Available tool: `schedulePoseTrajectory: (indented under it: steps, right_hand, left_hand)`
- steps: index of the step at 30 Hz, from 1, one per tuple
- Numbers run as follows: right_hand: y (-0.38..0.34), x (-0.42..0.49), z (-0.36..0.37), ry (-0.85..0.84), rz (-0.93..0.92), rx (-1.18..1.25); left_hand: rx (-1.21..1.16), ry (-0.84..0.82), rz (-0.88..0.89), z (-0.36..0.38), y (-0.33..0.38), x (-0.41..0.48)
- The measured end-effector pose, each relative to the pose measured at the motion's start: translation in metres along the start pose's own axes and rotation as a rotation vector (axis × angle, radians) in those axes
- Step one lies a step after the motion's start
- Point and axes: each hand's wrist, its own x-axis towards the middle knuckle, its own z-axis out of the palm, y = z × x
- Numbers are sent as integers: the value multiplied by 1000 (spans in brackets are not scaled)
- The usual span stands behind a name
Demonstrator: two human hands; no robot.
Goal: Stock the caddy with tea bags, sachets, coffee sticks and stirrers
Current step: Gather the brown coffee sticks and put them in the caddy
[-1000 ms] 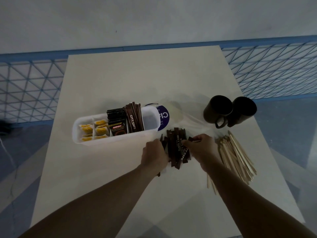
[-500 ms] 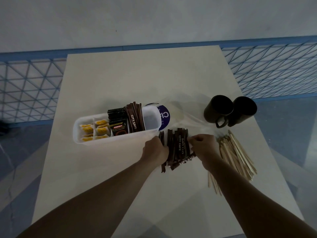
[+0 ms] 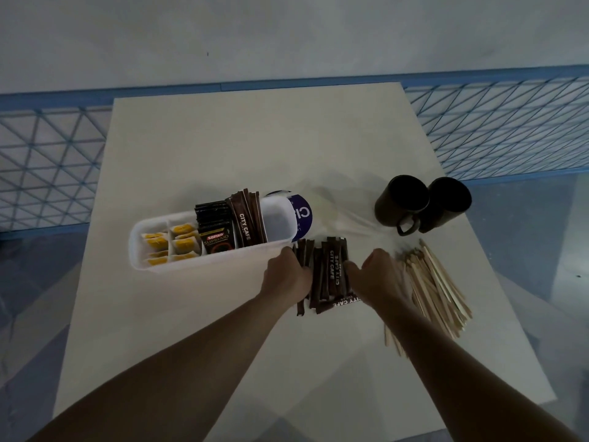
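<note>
A white caddy [image 3: 207, 266] lies left of centre on the table. It holds yellow tea bags [image 3: 178, 244] at its left end, then black Kopiko sachets [image 3: 216, 237], then brown City Cafe coffee sticks [image 3: 247, 221]; its right end compartment looks bare. Just right of the caddy's near corner lies a loose pile of coffee sticks [image 3: 330, 275]. My left hand [image 3: 287, 275] grips the pile's left side with curled fingers. My right hand [image 3: 376, 279] grips the right side, thumb on the sticks. Wooden stirrers [image 3: 436, 291] lie in a heap right of my right hand.
Two black mugs [image 3: 401, 202] [image 3: 446, 202] stand side by side at the right, behind the stirrers. A clear plastic bag with a purple label [image 3: 302, 215] lies behind the caddy's right end. The pale table [image 3: 255, 138] is flanked by blue mesh railing [image 3: 47, 161].
Both hands have closed in on the scattered coffee sticks and pushed them into a tighter, more parallel bundle, shifted slightly toward the caddy. The caddy, mugs and stirrers have stayed put.
</note>
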Motion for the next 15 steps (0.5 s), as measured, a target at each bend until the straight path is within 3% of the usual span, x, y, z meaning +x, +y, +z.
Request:
schedulePoseTrajectory:
  steps: [15]
  right_hand:
    - [-25,1,17,-83,-84,48]
  left_hand:
    - [10,-57,34,-5,-8,-1]
